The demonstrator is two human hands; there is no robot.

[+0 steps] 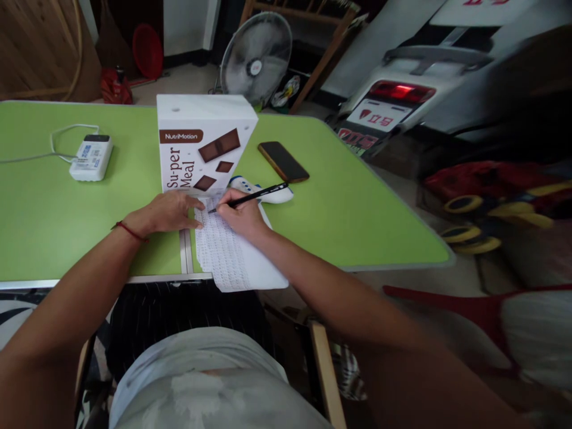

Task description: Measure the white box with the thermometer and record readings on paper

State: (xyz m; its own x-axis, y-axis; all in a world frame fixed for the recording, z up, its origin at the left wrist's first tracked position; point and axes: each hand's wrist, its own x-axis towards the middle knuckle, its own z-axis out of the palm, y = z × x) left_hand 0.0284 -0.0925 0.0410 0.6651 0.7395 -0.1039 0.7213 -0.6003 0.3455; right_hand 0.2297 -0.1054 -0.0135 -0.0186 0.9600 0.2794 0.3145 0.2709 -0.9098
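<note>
A black pen (pixel 268 190) is gripped in my right hand (pixel 243 214), its tip against a white sheet of paper (pixel 227 256). Rows of small handwriting cover the paper's left side, while its right part is blank. The sheet's lower end hangs past the table's near edge. My left hand (pixel 172 211) lies at the paper's upper left edge, fingers apart and holding nothing. Just behind both hands stands a white box (pixel 179 164) with brown print reading "NutriMotion". A white and blue object (pixel 279 195), its kind unclear, lies beside my right hand, partly hidden.
The green table (pixel 348 226) also bears a smartphone (pixel 283 161) at right and a white adapter (pixel 92 158) with cables at left. Beyond it stand a fan (pixel 257 59) and a scooter (pixel 402 89). A red chair (pixel 473 310) is at the right.
</note>
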